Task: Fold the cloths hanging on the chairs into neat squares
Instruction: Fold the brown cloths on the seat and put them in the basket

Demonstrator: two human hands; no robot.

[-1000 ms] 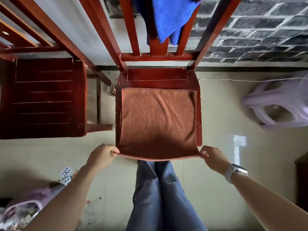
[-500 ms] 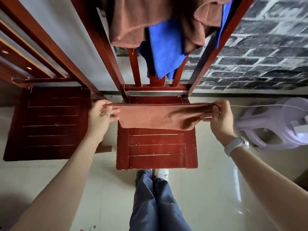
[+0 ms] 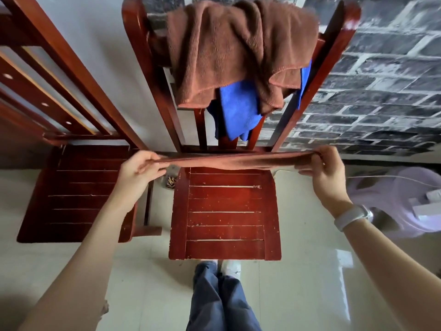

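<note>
A brown cloth (image 3: 235, 160) is stretched level between my hands, above the back of the red wooden chair's seat (image 3: 225, 213). My left hand (image 3: 139, 168) pinches its left end and my right hand (image 3: 321, 167) pinches its right end. The cloth shows as a thin band, seen nearly edge-on. Over the chair's backrest hang more brown cloths (image 3: 238, 48) and a blue cloth (image 3: 238, 111) beneath them.
A second red wooden chair (image 3: 76, 189) stands to the left, close beside the first. A pale purple plastic stool (image 3: 396, 199) lies on the floor to the right. A grey brick-pattern wall (image 3: 381, 91) is behind. My legs in blue trousers (image 3: 222, 302) stand before the seat.
The cloth lay flat on the seat a second ago. Both hands lifted its near edge up and toward the backrest, and the cloth now hangs higher and flatter than half a second ago.
</note>
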